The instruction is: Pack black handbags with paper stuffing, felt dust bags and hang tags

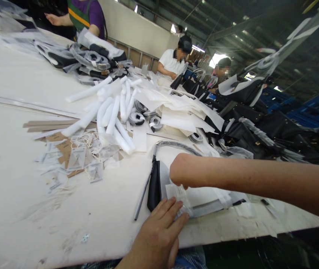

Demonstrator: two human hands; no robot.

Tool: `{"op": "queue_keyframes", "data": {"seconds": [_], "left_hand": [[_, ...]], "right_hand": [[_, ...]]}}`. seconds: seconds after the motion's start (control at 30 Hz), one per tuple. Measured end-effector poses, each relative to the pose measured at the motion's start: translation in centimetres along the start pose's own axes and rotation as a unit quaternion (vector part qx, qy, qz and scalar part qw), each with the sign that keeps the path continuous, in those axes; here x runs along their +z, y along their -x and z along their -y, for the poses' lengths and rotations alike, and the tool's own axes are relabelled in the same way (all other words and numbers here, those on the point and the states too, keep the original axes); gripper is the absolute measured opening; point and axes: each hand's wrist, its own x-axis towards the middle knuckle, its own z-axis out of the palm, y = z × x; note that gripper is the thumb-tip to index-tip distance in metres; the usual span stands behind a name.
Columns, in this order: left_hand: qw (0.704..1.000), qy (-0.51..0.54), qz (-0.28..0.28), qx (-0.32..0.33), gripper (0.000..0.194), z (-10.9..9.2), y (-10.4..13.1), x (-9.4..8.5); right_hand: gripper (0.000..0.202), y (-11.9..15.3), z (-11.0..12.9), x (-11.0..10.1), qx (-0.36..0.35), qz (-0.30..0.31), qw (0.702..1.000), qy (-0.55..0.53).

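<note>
A black bag (154, 185) with a handle in clear wrap (170, 143) lies on the white table near its front edge. White sheet material covers part of it. My left hand (160, 226), fingers stretched out, rests on a small translucent packet (177, 192) at the bag's side. Just above the packet is my right hand (182, 170), reaching in from the right. It is bent over with its back to the camera, and its fingers are mostly hidden, so what they hold cannot be made out.
White foam tubes (114, 116), small packets with strings (77, 157) and paper sheets (178, 108) cover the table's middle. Wrapped black straps (92, 59) lie at the back left, black bags (263, 130) at the right. Several people stand beyond the table (8, 149).
</note>
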Motion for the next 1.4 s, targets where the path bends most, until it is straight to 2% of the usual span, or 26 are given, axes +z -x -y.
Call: {"op": "queue_keyframes", "data": {"seconds": [0.1, 0.17, 0.43, 0.53, 0.73, 0.83, 1.03, 1.1, 1.17, 1.23, 1.33, 1.37, 1.4], "left_hand": [[1.0, 0.002, -0.008, 0.002, 0.069, 0.0, -0.1, -0.2], [1.0, 0.0, -0.015, 0.005, 0.067, 0.0, -0.3, -0.3], [0.999, -0.027, -0.013, 0.015, 0.068, 0.1, -0.2, -0.1], [0.999, -0.043, -0.02, 0.021, 0.065, 0.2, -0.3, 0.0], [0.996, -0.072, -0.048, 0.037, 0.059, 0.4, -0.1, 0.6], [0.993, -0.097, -0.055, 0.046, 0.054, 0.5, 0.0, 0.9], [0.987, -0.146, -0.041, 0.049, 0.043, 0.3, -0.3, 0.6], [0.986, -0.152, -0.044, 0.045, 0.043, 0.1, -0.5, 0.4], [0.986, -0.155, -0.049, 0.047, 0.043, 0.0, -0.7, 0.3], [0.985, -0.156, -0.05, 0.05, 0.044, -0.1, -0.7, 0.2], [0.985, -0.158, -0.053, 0.05, 0.046, -0.2, -0.8, 0.0], [0.985, -0.158, -0.053, 0.05, 0.048, -0.2, -0.8, 0.0], [0.985, -0.158, -0.055, 0.051, 0.048, -0.1, -0.7, 0.0]], "right_hand": [[0.01, 0.7, 0.2, -1.3, -0.006, 0.049, 0.997, 0.055], [0.008, 0.9, 0.0, -1.7, -0.006, 0.061, 0.997, 0.05], [0.013, 0.6, -2.4, -1.4, 0.003, 0.038, 0.999, -0.027], [0.016, 0.0, -2.9, -0.9, 0.006, 0.0, 1.0, -0.022], [0.019, -1.4, -3.2, 1.8, 0.047, -0.026, 0.997, -0.051], [0.02, -1.8, -3.3, 2.5, 0.067, -0.042, 0.994, -0.07], [0.03, -3.0, -3.4, 2.5, 0.095, -0.013, 0.992, -0.087], [0.043, -3.0, -3.9, 2.8, 0.125, -0.037, 0.989, -0.077], [0.056, -2.6, -4.7, 3.6, 0.156, -0.088, 0.979, -0.094], [0.055, -1.7, -5.6, 4.7, 0.169, -0.165, 0.96, -0.147], [0.037, 0.5, -6.0, 6.8, 0.18, -0.272, 0.922, -0.206], [0.041, 1.3, -5.7, 7.5, 0.167, -0.297, 0.914, -0.221], [0.054, 2.0, -5.2, 8.3, 0.139, -0.308, 0.91, -0.24]]}}
